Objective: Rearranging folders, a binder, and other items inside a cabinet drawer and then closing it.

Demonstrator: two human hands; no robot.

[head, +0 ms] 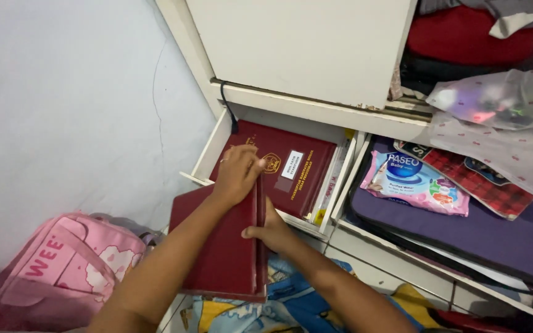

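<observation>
A white cabinet fills twelve o'clock, its left drawer pulled open. A maroon folder lies in that drawer. At six o'clock both hands clamp a second red folder: left hand on its top edge, right hand gripping its right side. A pink bag sits at eight o'clock, a wipes pack at three.

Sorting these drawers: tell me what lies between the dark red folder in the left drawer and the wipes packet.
In the head view, upright thin books or papers and the white drawer walls separate the red folder from the wipes packet.
</observation>
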